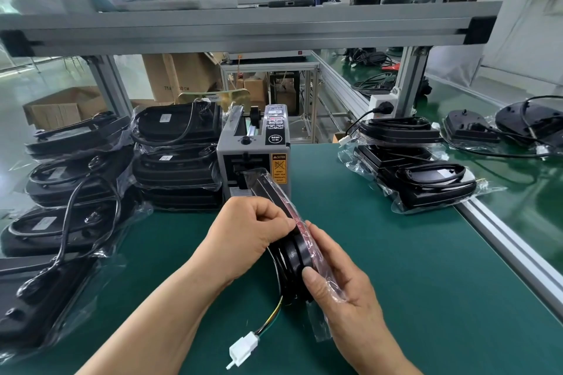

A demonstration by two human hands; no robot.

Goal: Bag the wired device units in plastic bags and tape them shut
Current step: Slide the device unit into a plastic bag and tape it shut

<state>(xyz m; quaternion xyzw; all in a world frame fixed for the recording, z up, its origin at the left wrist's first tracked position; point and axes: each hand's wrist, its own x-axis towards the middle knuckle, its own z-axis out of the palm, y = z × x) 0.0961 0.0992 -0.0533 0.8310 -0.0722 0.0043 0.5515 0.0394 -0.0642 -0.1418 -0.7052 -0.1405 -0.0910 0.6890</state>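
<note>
Just before the tape dispenser, above the desk, the left hand and right hand are both pinching the plastic bag around an edge-on wired device unit, apparently folding it shut, with tucking in the dangling connector and fetching tape probably coming next.

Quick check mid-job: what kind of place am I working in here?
Likely a factory packing station: an automatic tape dispenser on a green bench mat, stacks of bagged device units, aluminium-profile shelving.

Two hands, one tape dispenser, one held unit
</note>
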